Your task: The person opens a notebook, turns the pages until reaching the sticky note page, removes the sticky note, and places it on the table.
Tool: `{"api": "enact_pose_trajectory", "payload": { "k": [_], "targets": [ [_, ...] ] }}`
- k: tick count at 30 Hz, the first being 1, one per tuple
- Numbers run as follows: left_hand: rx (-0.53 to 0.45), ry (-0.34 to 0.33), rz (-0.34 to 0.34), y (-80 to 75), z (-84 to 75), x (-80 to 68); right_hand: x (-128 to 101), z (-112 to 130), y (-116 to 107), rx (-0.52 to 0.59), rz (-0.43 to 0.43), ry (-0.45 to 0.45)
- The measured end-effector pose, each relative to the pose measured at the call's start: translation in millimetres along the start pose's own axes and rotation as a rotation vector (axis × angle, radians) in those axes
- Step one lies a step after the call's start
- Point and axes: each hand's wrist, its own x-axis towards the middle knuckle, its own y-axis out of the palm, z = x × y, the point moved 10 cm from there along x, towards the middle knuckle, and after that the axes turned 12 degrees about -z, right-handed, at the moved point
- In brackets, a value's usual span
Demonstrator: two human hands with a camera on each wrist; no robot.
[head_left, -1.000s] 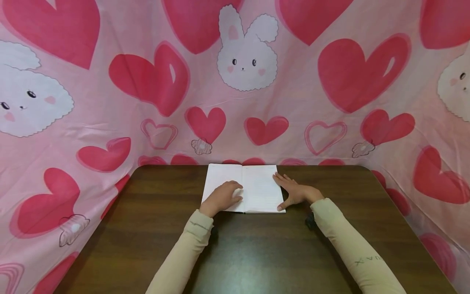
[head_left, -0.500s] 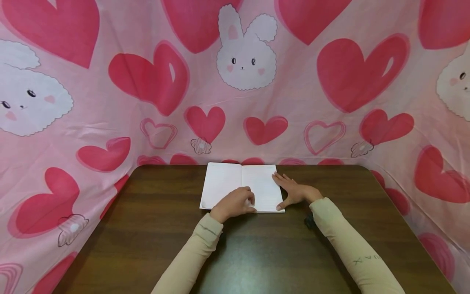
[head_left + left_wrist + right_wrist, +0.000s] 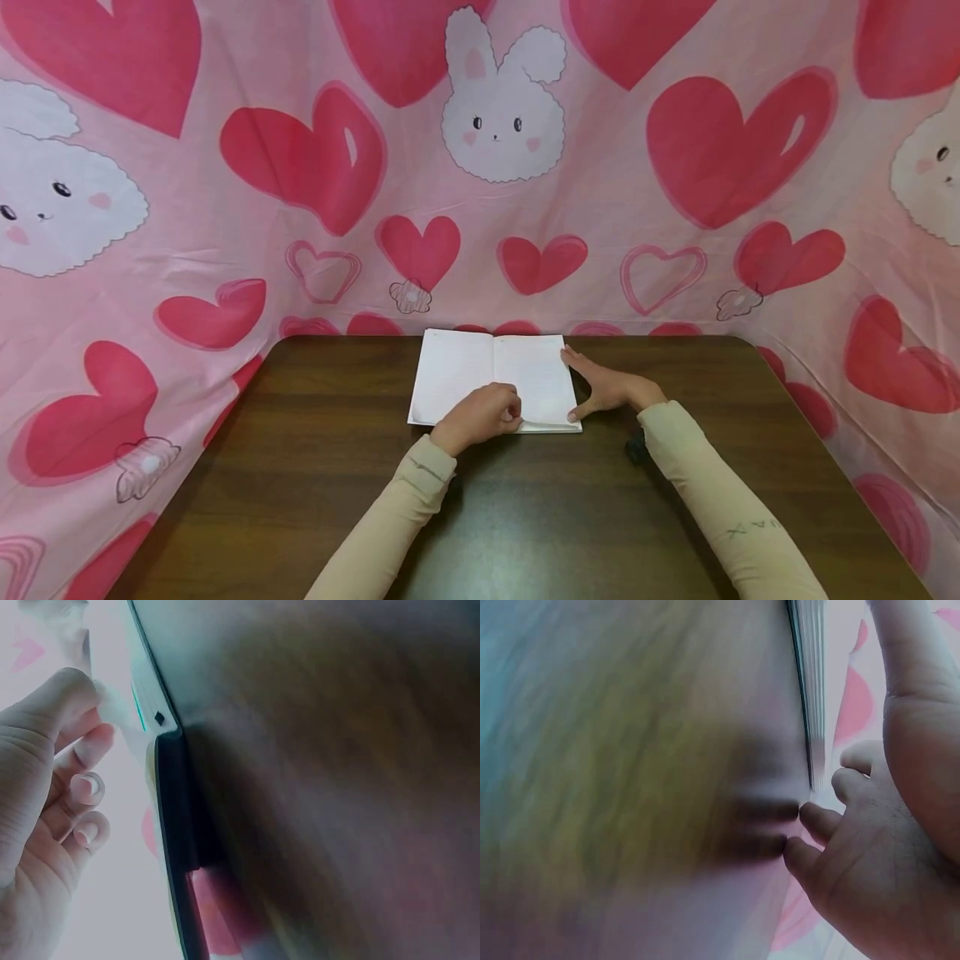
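Left hand [image 3: 480, 414] pinches the open book's [image 3: 465, 375] lower page corner; right hand [image 3: 609, 390] rests flat against its right edge.

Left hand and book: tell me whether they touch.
Touching. The head view shows the left hand on the book, fingers curled at the right page's lifted lower corner.

The person wears long, close-fitting beige sleeves on both arms, reaching to the wrists. The right sleeve [image 3: 738, 508] carries small dark letters on the forearm. Both hands are bare. A small black device sits under each wrist.
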Motion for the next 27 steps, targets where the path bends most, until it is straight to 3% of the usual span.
{"api": "enact_pose_trajectory", "payload": {
  "k": [9,19,27],
  "targets": [
    [-0.017,-0.050,-0.101,-27.2,7.7,-14.0,-7,-6,-5,0.002,-0.022,0.035],
    [0.029,-0.131,-0.307,-48.0,12.5,-23.8,-3,6,4,-0.039,-0.026,0.041],
    [0.084,-0.100,-0.450,-83.7,4.2,-21.5,-7,5,9,-0.067,-0.006,0.081]
  ]
}}
